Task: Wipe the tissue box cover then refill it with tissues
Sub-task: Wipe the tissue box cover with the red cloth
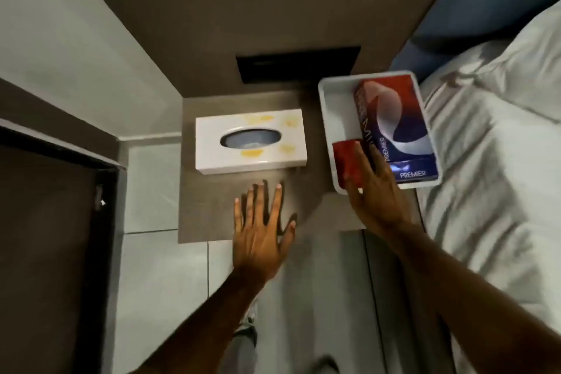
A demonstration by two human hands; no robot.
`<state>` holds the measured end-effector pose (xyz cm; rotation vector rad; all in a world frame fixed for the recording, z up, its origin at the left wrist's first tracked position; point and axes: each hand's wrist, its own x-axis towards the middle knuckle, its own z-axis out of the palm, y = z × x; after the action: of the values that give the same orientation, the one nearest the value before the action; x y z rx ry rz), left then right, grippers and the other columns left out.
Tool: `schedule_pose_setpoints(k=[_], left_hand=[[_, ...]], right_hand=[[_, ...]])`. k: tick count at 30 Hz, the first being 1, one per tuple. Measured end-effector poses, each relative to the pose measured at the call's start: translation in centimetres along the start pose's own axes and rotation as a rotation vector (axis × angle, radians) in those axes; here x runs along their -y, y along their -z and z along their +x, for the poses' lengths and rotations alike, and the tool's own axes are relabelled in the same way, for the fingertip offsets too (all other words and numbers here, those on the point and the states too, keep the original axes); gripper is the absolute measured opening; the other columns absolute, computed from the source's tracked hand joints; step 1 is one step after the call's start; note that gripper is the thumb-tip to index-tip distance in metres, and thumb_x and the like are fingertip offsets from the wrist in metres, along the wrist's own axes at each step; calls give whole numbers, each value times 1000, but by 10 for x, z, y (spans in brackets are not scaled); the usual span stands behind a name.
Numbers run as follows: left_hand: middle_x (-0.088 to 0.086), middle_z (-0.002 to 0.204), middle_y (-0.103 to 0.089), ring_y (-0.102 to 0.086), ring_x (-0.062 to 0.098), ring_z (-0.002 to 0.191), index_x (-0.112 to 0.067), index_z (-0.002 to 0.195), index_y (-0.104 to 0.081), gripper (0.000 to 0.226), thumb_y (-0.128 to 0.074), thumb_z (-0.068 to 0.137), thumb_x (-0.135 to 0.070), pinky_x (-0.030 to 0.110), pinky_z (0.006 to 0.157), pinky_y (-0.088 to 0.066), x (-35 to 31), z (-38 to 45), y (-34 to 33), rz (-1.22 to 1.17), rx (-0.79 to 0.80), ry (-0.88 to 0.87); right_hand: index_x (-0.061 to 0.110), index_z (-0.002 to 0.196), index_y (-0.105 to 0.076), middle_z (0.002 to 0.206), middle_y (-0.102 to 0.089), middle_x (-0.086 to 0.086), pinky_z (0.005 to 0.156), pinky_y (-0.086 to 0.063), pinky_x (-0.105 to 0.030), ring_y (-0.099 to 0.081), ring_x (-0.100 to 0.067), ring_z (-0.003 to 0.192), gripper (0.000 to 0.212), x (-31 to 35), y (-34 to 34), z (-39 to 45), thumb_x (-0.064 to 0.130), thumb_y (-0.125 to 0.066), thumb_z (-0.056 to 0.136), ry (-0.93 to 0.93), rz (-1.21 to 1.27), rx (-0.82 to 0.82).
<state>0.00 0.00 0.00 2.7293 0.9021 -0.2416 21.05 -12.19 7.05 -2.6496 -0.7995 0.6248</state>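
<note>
A white tissue box cover [252, 143] with yellow stains around its oval slot lies on the brown bedside table [212, 206]. To its right sits a white tray [331, 106] holding a red, white and blue Premier tissue box [394, 127] and a red cloth [347, 165]. My right hand [373, 191] reaches into the tray's near end, fingers on the red cloth beside the tissue box. My left hand [261, 228] hovers flat over the table in front of the cover, fingers spread and holding nothing.
A bed with white bedding [491, 176] and a blue headboard [485, 9] borders the table on the right. A dark panel [297, 65] is set in the wall behind the table. A dark door frame [60, 222] and tiled floor [151, 252] lie to the left.
</note>
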Motion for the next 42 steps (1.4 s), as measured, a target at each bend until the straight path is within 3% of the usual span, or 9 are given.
schedule_pose_setpoints(k=[7,14,21,26,29,32,38,40,42], left_hand=[[14,172,-11,-13,34,159,-25,164,-10,72,-29,104,-58,59,127,-12,29,37,-65,24,-108,-16],[7,174,-6,-6,30,161,-27,164,-13,74,-34,101,-61,66,123,-14,40,53,-75,-5,-124,-5],[7,173,-9,-8,31,160,-27,163,-16,76,-35,99,-62,65,125,-12,41,53,-83,-2,-142,-3],[9,174,-5,-4,30,161,-24,164,-12,74,-32,103,-59,63,125,-12,39,50,-66,-22,-57,-10],[8,173,-12,-8,27,161,-19,164,-17,70,-35,105,-52,60,125,-18,40,35,-39,-95,-37,-25],[9,171,-21,-17,29,159,-14,161,-27,65,-42,104,-42,61,123,-23,51,27,-1,-111,-128,-80],[10,172,-16,-10,28,160,-15,163,-20,65,-34,106,-44,56,128,-14,109,104,56,-3,-249,43],[12,172,-14,-10,30,160,-16,164,-15,66,-23,108,-50,55,129,-12,129,138,55,48,-230,72],[13,172,-15,-12,32,160,-17,164,-13,66,-17,108,-51,54,129,-11,144,164,50,71,-206,85]], right_hand=[[36,161,-18,172,-10,-2,115,-39,-61,-22,-35,155,56,-8,-38,61,37,-36,108,-110,-81,120],[37,162,-8,172,0,-6,113,-36,-68,-23,-43,153,72,-5,-37,75,36,-50,104,-213,-209,219],[26,160,-30,168,-23,-17,109,-44,-63,-36,-46,146,63,-1,-51,76,21,-53,101,-189,-195,38],[17,156,-40,161,-39,-16,102,-50,-60,-54,-48,130,55,3,-41,72,17,-51,102,-141,-126,-30],[15,157,-37,158,-45,-13,103,-52,-56,-55,-43,132,53,20,-22,60,20,-48,105,-179,17,-129],[20,160,-29,160,-42,-11,106,-50,-56,-52,-39,137,57,51,-4,49,27,-45,106,-177,124,-197],[29,163,-15,169,-22,-5,102,-53,-57,-45,-35,143,62,116,-19,91,43,-36,107,-61,124,-37],[31,162,-17,170,-19,-6,106,-50,-56,-34,-35,149,62,120,-41,104,49,-35,106,-50,26,41],[29,158,-32,163,-32,-12,108,-46,-52,-38,-36,143,59,119,-53,109,55,-34,104,-30,-92,-22]])
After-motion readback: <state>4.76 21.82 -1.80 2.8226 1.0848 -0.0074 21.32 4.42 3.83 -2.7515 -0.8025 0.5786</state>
